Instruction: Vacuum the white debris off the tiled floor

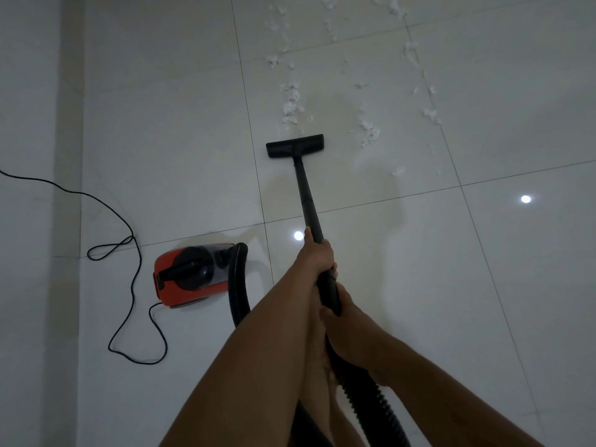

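A black vacuum wand (306,191) runs from my hands to a flat black floor nozzle (295,146) resting on the glossy white tiled floor (419,285). My left hand (316,256) grips the wand higher up; my right hand (346,317) grips the handle end just behind it, where the ribbed black hose (371,401) begins. White debris lies in strips ahead of the nozzle: one clump (291,106) just beyond its left end, another clump (369,132) to its right, and more scattered farther away (409,50).
The red and black vacuum canister (190,275) sits on the floor to my left, its hose (238,285) curving toward me. A black power cord (132,253) loops across the tiles at left. A wall or skirting (32,156) runs down the left side.
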Tool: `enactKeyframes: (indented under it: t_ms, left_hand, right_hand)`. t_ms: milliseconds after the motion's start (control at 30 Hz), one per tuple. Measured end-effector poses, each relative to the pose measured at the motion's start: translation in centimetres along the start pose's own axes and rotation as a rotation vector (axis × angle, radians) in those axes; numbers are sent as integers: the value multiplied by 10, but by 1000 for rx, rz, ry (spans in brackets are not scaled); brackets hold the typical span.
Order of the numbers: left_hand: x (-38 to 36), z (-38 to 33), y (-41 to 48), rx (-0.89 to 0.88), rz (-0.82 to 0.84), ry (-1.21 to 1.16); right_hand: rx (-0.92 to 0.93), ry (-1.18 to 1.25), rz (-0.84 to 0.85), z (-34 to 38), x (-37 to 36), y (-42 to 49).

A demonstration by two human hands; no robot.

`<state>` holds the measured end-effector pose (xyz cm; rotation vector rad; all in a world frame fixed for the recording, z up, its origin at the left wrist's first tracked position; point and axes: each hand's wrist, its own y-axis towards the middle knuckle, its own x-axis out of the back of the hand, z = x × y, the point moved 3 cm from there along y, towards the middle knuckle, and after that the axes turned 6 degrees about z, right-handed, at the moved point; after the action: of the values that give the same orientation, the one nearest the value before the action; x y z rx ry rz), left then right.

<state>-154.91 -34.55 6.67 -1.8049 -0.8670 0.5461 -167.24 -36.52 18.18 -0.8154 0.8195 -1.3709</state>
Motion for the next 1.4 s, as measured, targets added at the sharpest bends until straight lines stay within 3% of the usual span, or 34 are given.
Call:
enactKeyframes:
  t_ms: [633, 1400]
  left_hand:
    - [32, -127, 70, -29, -57, 104]
    - [4, -110, 69, -39, -85, 129]
  right_hand:
    - [-11, 104, 10, 95, 74, 77]
    - [20, 185, 76, 75, 89, 50]
